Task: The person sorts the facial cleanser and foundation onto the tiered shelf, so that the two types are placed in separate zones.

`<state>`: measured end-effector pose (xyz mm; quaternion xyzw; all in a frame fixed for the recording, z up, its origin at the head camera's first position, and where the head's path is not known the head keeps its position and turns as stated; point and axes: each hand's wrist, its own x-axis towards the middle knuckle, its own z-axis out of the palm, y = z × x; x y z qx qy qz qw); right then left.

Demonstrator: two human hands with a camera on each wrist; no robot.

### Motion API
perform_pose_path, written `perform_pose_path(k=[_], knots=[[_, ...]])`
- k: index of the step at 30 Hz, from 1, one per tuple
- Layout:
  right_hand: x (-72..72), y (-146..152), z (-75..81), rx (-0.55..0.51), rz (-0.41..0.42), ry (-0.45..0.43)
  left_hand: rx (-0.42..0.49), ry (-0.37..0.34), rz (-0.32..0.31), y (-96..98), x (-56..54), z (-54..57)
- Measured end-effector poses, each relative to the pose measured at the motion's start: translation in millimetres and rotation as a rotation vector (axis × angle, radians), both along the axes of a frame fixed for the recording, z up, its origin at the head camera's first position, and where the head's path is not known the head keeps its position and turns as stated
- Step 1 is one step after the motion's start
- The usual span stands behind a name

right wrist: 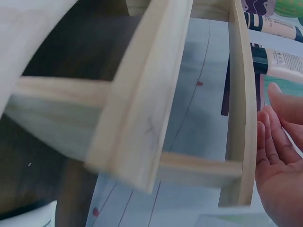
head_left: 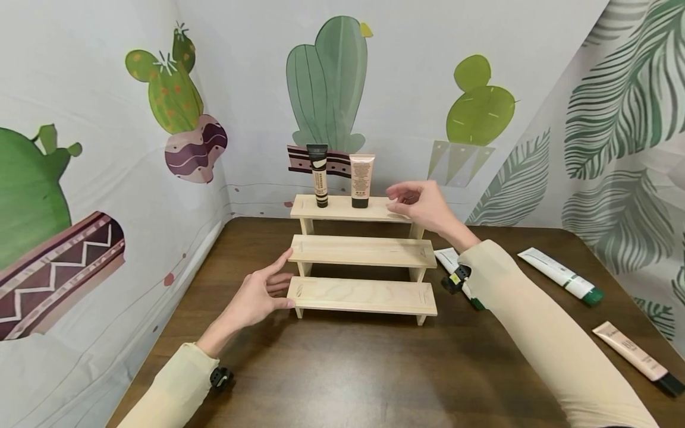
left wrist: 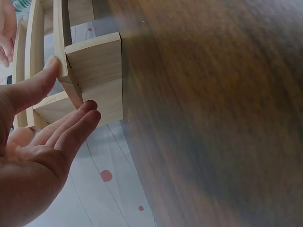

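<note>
While apparently filling the wooden stand (head_left: 364, 252), with the pink tube (head_left: 361, 180) just left of the right hand (head_left: 424, 205) in head view, probably next needing the white tube (head_left: 559, 274), right of both hands. In left wrist view, steadying with spread left hand (left wrist: 40, 158). In right wrist view, pinching nothing with parted fingers (right wrist: 272, 137).

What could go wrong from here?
1. The right hand is beside the pink cosmetic tube, upright on its cap; a sideways brush could topple it.
2. The left hand touches the three-tier wooden stand; a nudge might shake both upright tubes.
3. The right sleeve overhangs a white tube and might drag it.
</note>
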<state>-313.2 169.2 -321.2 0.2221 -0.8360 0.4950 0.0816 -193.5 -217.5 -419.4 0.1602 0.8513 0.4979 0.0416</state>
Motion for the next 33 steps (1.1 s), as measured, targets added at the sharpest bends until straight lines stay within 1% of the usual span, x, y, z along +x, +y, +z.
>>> perform_pose_path(k=[7,11,15,22,27,33], knots=[[19.3,26,-4.7,0.014,-0.009,0.064,-0.008,0.002,-0.006,0.4,-0.4,1.6],[32.5,41,-5.7,0.038,-0.047,0.109,-0.011,0.010,-0.010,0.2,-0.6,2.5],[47.3,56,-9.6,0.072,-0.085,0.122,-0.010,0.010,-0.013,-0.4,-0.7,1.8],[77.3,81,-23.9,0.140,-0.135,0.137,-0.008,0.008,-0.015,-0.6,-0.6,0.3],[98.0,98,-36.7,0.147,-0.146,0.152,-0.014,0.006,-0.010,-0.9,-0.4,0.7],[118.9,118,-54.3,0.148,-0.158,0.154,-0.017,0.007,-0.015,-1.3,-0.3,0.8]])
